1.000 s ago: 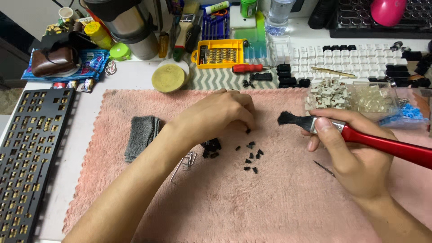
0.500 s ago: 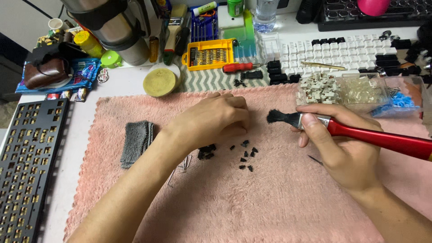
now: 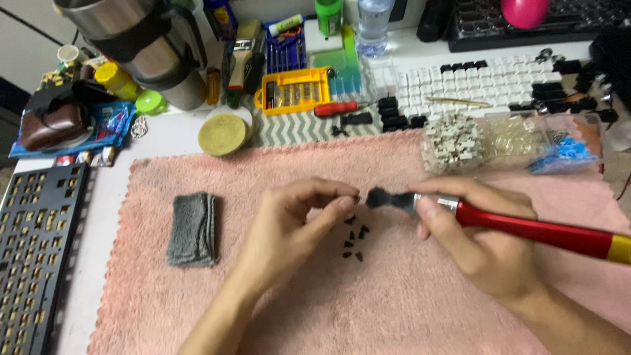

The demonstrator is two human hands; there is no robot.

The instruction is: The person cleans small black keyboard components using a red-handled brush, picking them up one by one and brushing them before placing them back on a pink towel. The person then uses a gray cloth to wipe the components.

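My right hand point(image 3: 480, 233) grips a red-handled brush point(image 3: 532, 230) with black bristles pointing left. My left hand point(image 3: 296, 227) pinches a tiny black part between thumb and forefinger, right at the bristle tip. Below the two hands, several small black parts point(image 3: 353, 243) lie scattered on the pink towel point(image 3: 394, 315).
A folded grey cloth point(image 3: 192, 228) lies on the towel's left. A black keyboard plate point(image 3: 33, 250) sits at the left edge. Behind the towel are a round yellow tin point(image 3: 223, 135), a yellow bit case point(image 3: 292, 91), a clear tray of switches point(image 3: 453, 141), keycaps point(image 3: 493, 82) and a steel flask point(image 3: 141, 46).
My left hand lifted a small black part off the pile and brought it up to the brush tip. The brush hand shifted slightly left and down to meet it.
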